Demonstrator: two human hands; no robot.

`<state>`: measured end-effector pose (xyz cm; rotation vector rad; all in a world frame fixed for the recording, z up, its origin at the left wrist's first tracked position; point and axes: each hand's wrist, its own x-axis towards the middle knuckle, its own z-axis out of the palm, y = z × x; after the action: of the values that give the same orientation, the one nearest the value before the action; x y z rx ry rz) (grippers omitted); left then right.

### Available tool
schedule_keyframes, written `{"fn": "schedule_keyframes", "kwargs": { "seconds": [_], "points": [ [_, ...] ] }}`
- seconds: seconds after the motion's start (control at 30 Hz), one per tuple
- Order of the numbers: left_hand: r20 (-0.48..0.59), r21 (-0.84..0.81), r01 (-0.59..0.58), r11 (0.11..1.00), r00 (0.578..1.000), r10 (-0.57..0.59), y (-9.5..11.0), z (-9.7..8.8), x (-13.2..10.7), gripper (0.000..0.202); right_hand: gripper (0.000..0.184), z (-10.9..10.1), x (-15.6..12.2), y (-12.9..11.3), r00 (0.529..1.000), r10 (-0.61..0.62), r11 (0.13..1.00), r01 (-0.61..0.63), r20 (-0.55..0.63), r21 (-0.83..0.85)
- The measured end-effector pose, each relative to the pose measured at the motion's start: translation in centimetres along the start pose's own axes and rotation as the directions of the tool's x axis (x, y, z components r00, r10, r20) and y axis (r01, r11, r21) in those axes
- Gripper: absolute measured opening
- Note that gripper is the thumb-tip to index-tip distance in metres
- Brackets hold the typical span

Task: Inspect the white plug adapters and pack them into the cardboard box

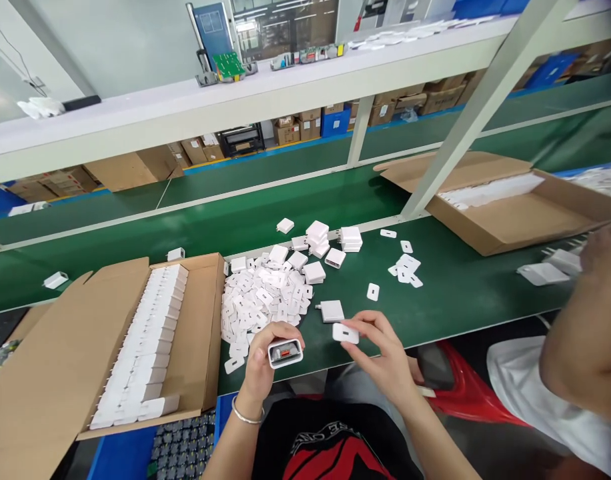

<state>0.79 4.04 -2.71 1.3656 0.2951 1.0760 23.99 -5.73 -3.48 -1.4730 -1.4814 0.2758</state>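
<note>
Nearest: blue bin (118,457) low at left, dark parts (180,443) packed in or beside it, can't tell which. Left hand (261,365), bracelet (248,413) on wrist, wrapped round a white casing (285,354), open end facing the camera, grey and red parts showing inside. Right hand (385,348) pinches a white slotted plate (345,333) between thumb and fingers; plate is right of the casing, the two apart. Both over the near edge of the green counter (425,307). At right, another person's bare arm (580,307).

Just beyond the pinched plate, a pronged charger (331,311) lying on the counter. Left of it, big heap of slotted plates (265,297); further left, open carton (214,333) with rows of white units (145,347). Behind the heap, stacked chargers (318,235); to their right, scattered plates (407,265). Far right, second open carton (490,237). Farther back, raised shelf (285,90) carrying a green circuit board (229,65); beyond, brown boxes (310,127).
</note>
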Motion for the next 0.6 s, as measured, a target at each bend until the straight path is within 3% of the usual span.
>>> {"fn": "schedule_keyframes", "kwargs": {
  "seconds": [0.13, 0.23, 0.43, 0.6],
  "points": [
    [-0.011, 0.144, 0.036, 0.989, 0.999, -0.035, -0.9, 0.2, -0.2, 0.064, 0.031, 1.4, 1.3, -5.2, 0.983, -0.156, 0.984, 0.147, 0.092, 0.102],
    [-0.009, 0.240, 0.059, 0.969, 0.998, -0.059, -1.2, 0.4, -0.4, 0.062, 0.036, 2.6, 1.8, -6.8, 0.972, -0.199, 0.978, 0.187, 0.128, 0.095],
    [0.008, 0.253, 0.019, 0.967, 1.000, -0.021, -1.7, 0.2, -0.6, 0.037, 0.035, 3.7, 1.6, -6.5, 0.974, -0.158, 0.979, 0.133, 0.165, 0.157],
    [0.002, 0.265, 0.041, 0.963, 0.999, -0.043, -1.8, 0.3, -0.5, 0.040, 0.035, 3.3, 1.6, -6.1, 0.970, -0.090, 0.975, 0.040, 0.226, 0.217]
  ]
}}
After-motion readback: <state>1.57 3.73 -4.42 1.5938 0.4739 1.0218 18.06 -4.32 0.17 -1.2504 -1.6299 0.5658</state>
